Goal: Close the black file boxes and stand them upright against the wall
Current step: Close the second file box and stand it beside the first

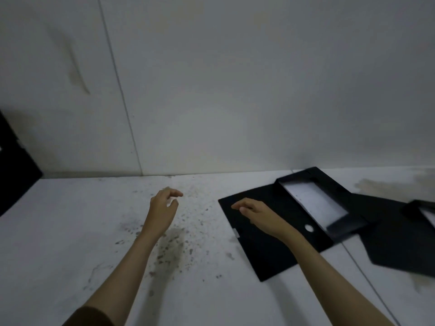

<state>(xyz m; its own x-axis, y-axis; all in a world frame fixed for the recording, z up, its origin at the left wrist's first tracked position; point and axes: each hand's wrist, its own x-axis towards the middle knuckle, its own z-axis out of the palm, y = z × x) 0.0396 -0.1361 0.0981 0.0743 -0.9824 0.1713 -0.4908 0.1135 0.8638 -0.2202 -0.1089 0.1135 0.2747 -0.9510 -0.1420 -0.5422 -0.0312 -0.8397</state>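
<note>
No text, label, brand or number can be read anywhere. The open file box (277, 222) carries a small pale tag (236, 232) on its lid edge, too blurred to show any writing.

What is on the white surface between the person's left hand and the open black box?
Nothing solid: in the head view, only bare white surface flecked with brownish specks lies between the left hand and the open file box, over whose lid the right hand hovers.
</note>
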